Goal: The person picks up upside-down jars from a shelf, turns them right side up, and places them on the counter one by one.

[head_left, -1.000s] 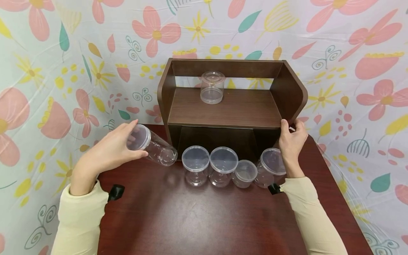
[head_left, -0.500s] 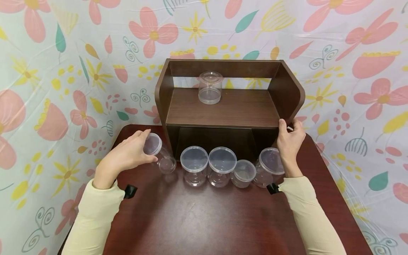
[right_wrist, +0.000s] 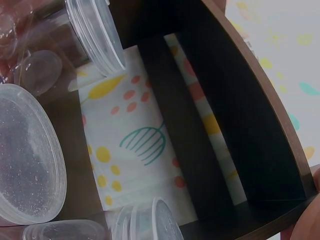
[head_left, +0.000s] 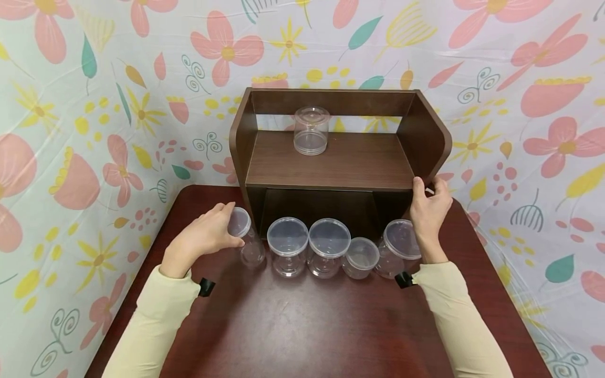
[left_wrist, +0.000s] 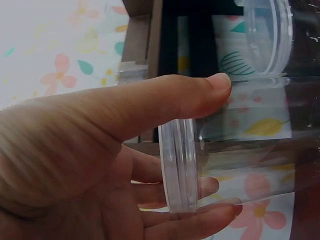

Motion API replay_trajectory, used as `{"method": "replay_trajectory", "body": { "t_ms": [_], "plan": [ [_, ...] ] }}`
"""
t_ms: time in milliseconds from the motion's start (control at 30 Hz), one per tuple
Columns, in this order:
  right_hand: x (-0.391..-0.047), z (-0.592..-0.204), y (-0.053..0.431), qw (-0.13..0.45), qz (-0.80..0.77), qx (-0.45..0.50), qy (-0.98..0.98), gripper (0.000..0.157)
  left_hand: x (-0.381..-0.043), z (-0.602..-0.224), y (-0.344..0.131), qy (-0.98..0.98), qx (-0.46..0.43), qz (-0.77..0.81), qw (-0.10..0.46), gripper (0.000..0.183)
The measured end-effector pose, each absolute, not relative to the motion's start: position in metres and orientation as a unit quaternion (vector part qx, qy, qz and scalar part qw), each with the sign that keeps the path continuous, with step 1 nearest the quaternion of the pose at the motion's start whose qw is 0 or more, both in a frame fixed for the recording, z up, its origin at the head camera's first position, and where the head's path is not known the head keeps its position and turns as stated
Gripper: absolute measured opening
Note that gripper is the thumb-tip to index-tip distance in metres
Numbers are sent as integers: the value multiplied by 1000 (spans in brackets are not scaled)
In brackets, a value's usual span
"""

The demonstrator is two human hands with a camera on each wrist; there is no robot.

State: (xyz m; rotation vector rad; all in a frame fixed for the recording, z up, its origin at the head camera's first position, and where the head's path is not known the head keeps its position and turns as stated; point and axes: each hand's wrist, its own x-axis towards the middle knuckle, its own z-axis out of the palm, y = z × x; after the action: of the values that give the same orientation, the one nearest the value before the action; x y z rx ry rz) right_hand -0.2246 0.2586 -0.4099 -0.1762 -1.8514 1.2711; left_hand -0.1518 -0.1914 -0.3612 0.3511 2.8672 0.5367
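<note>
My left hand [head_left: 205, 236] grips a tall clear plastic jar [head_left: 252, 252] around its lid, thumb on one side and fingers on the other. In the left wrist view the jar's lid [left_wrist: 179, 165] shows between the thumb and fingers. The jar is nearly upright, at the left end of a row of lidded jars. To its right stand two wide jars [head_left: 288, 239] [head_left: 329, 239], a small tub [head_left: 361, 254] and another wide jar [head_left: 403, 241]. My right hand [head_left: 429, 215] pinches the right front edge of a brown two-level shelf [head_left: 331, 168].
One clear jar [head_left: 311, 131] stands lid down on the upper shelf. The shelf's dark lower compartment [head_left: 316, 207] opens behind the row. A dark red wooden table [head_left: 293, 325] carries everything, with a flower-patterned cloth [head_left: 142, 68] behind and at the sides.
My left hand has moved right and down, bringing the tall jar from a strong tilt to nearly upright at the row's left end. The right hand keeps its hold on the shelf.
</note>
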Motion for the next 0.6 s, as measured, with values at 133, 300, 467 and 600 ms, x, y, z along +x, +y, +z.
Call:
{"method": "replay_trajectory", "body": {
  "t_ms": [133,300,467,600],
  "plan": [
    [-225,-410,259,431,509,-69,-742,20,-155,-368,-186,972,115,177,107,95],
    [-224,-410,258,429,510,-67,-742,20,-157,-378,-178,974,114,167,104,96],
    [-224,-410,258,430,508,-65,-743,20,-157,-386,-171,975,114,165,98,93],
    [-224,-410,258,430,507,-65,-744,20,-155,-391,-167,975,110,166,96,93]
  ]
}}
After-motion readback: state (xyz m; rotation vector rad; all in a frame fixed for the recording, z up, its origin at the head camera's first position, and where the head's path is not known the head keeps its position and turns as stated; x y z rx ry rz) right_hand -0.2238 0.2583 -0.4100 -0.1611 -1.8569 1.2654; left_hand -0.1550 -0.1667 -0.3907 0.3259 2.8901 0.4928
